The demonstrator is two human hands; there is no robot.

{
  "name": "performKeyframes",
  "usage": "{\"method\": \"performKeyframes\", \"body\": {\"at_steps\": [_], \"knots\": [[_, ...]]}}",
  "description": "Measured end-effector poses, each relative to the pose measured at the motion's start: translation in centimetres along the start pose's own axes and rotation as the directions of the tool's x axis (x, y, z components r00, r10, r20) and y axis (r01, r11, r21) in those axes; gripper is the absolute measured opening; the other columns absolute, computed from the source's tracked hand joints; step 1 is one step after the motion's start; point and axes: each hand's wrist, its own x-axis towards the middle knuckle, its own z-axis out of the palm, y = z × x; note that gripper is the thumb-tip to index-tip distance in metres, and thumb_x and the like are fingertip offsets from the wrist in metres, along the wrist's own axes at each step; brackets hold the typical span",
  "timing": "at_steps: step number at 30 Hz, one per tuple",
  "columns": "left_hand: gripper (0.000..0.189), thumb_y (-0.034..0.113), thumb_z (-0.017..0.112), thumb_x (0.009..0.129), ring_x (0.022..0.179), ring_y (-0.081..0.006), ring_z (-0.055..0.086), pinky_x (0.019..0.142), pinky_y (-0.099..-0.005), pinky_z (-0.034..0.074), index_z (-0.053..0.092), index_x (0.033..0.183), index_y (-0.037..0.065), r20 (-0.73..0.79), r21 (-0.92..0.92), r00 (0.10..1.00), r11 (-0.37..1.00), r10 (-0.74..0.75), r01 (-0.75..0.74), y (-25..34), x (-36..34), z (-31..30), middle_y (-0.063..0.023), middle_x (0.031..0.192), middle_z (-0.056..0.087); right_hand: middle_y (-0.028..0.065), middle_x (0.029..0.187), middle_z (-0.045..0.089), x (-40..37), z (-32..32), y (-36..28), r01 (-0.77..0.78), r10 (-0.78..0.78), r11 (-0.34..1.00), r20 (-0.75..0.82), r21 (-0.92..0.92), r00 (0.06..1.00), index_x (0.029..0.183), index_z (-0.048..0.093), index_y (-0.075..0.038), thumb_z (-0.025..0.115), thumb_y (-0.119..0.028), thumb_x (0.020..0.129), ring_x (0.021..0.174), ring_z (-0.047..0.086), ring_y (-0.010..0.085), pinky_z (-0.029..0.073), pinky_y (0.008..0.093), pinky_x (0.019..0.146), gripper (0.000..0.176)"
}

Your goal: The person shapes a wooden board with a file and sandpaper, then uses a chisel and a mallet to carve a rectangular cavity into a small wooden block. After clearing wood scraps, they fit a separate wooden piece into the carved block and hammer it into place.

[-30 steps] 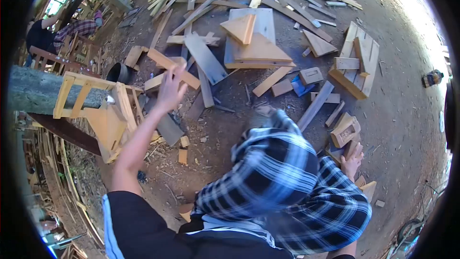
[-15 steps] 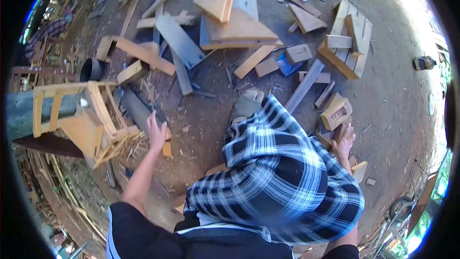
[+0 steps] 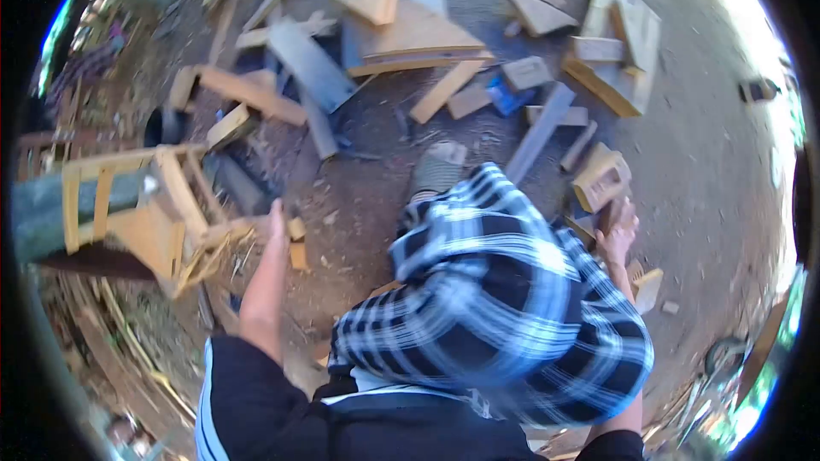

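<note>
My left hand [image 3: 275, 237] is stretched out edge-on, fingers straight, with nothing visible in it. It is beside the end of a pale wooden frame [image 3: 181, 194]; a small wood offcut [image 3: 297, 254] lies just to its right. On the other side, my right hand [image 3: 618, 235] rests against a brown wooden block [image 3: 608, 213], fingers apart, the contact partly hidden. Just above that block sits a wooden piece with a cut-out hollow [image 3: 601, 177], which looks like a hand plane. A blue, black and white plaid cloth [image 3: 487, 282] fills the space between my arms.
Ahead lies a board with triangular wooden pieces [image 3: 418, 34] stacked on it. A wooden panel [image 3: 641, 85] with blocks is at right. A grey plank [image 3: 540, 135], a foot [image 3: 440, 169] and a dark cylinder [image 3: 165, 125] are nearby. Scraps and shavings litter the dirt floor.
My left hand has turned from spread fingers to an edge-on pose. My right hand stays by the brown block. The view has shifted slightly, moving the far pieces up.
</note>
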Motion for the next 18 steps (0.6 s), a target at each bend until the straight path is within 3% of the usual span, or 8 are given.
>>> {"method": "performKeyframes", "body": {"at_steps": [2,3,4,5,6,9,15,18], "knots": [[0.061,0.057,0.054,0.087,0.082,-0.0220,0.063,0.071,-0.0375,0.052,0.056,0.118,0.004,0.631,-0.672,0.725,0.662,0.276,0.332,-2.3,2.3,0.9,-0.0094,0.100,0.063,0.0161,0.152,0.023,0.2,0.8,1.0,0.060,-0.064,0.991,-0.027,-0.123,0.998,0.152,0.009,-0.011,0.074,-0.013,0.065,0.135,0.026,0.0434,0.032,0.0522,0.105,0.108],[0.059,0.058,0.052,0.087,0.075,-0.0207,0.063,0.066,-0.0372,0.052,0.057,0.115,0.006,0.541,-0.719,0.797,0.639,0.268,0.273,-1.4,0.0,-0.8,-0.0068,0.093,0.063,0.0180,0.152,0.023,-0.2,0.5,0.4,0.037,-0.043,0.990,-0.038,-0.136,0.998,0.152,0.009,-0.015,0.074,-0.014,0.066,0.135,0.026,0.0434,0.031,0.0515,0.106,0.108],[0.063,0.060,0.051,0.087,0.082,-0.0215,0.064,0.069,-0.0336,0.053,0.056,0.119,0.006,0.707,-0.631,0.640,0.677,0.300,0.379,-3.6,2.7,0.1,-0.0083,0.100,0.065,0.0217,0.151,0.021,-0.3,0.3,0.2,-0.023,0.023,1.000,-0.062,-0.007,0.998,0.152,0.008,-0.021,0.073,-0.013,0.067,0.133,0.027,0.0471,0.032,0.0527,0.106,0.107],[0.072,0.064,0.049,0.087,0.097,-0.0242,0.062,0.083,-0.0344,0.051,0.052,0.129,0.006,0.458,-0.642,0.847,0.760,0.271,0.104,-0.5,-4.7,-4.4,-0.0126,0.116,0.061,0.0262,0.149,0.019,-0.3,0.9,0.2,-0.118,0.120,0.992,-0.030,0.039,0.992,0.152,0.008,-0.029,0.073,-0.013,0.068,0.130,0.030,0.0517,0.033,0.0537,0.106,0.107],[0.075,0.061,0.054,0.086,0.119,-0.0249,0.051,0.102,-0.0384,0.039,0.043,0.139,0.009,0.344,-0.529,0.894,0.846,0.287,-0.068,-2.2,-3.2,-3.3,-0.0158,0.133,0.050,0.0285,0.147,0.018,-0.5,0.3,-0.6,-0.167,0.169,0.984,-0.027,0.059,0.985,0.151,0.007,-0.033,0.074,-0.013,0.068,0.127,0.033,0.0538,0.035,0.0561,0.104,0.108],[0.074,0.037,0.069,0.084,0.123,-0.0313,0.046,0.105,-0.0411,0.036,0.037,0.140,0.000,0.188,-0.343,0.913,0.895,0.362,-0.284,1.2,-3.5,-4.0,-0.0183,0.137,0.044,0.0275,0.147,0.017,-0.9,-0.7,-2.3,-0.229,0.232,0.970,-0.023,0.081,0.972,0.151,0.006,-0.035,0.075,-0.013,0.068,0.125,0.035,0.0539,0.037,0.0579,0.102,0.110],[0.067,0.029,0.066,0.086,0.126,-0.0314,0.042,0.107,-0.0411,0.032,0.038,0.140,0.002,0.212,-0.353,0.453,0.500,0.866,-0.791,10.5,-6.0,-6.0,-0.0181,0.138,0.041,0.0286,0.147,0.020,-1.0,-3.3,-0.6,-0.232,0.224,0.969,0.100,0.080,0.970,0.151,0.007,-0.036,0.076,-0.017,0.070,0.124,0.038,0.0519,0.040,0.0573,0.099,0.108],[0.064,0.026,0.065,0.086,0.127,-0.0314,0.040,0.108,-0.0411,0.030,0.039,0.139,0.003,0.227,-0.310,0.179,0.245,0.957,-0.919,13.0,-9.8,-8.1,-0.0180,0.138,0.040,0.0256,0.146,0.024,0.2,-5.3,1.4,0.047,-0.033,0.998,0.255,-0.050,0.966,0.150,0.010,-0.040,0.076,-0.020,0.073,0.122,0.042,0.0484,0.042,0.0530,0.098,0.103]]}}
